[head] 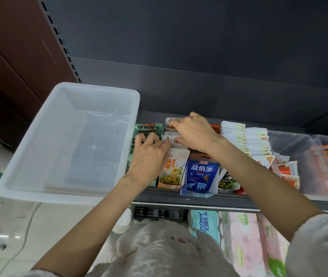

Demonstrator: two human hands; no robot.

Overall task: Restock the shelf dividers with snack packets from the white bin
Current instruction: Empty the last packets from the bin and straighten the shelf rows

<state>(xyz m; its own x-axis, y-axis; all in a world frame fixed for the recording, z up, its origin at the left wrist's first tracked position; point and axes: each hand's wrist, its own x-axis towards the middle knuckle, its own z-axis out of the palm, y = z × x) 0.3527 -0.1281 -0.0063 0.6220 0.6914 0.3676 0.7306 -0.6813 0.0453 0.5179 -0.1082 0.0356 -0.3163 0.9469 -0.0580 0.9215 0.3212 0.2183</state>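
Head view: I see my left hand (149, 156) and right hand (194, 130), fingers pressed onto the white-and-orange snack packets (172, 168) near the dark shelf's (199, 196) front edge, beside the empty translucent white plastic bin (39, 176); uneven pressure could topple the row forward.

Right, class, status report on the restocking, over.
Both hands pressing on the orange-and-white packets. White bin empty. Nothing blocking.

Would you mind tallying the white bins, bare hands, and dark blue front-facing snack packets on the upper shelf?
White bin: 1
Hands: 2 (left hand, right hand)
Dark blue packet: 1
Total: 4
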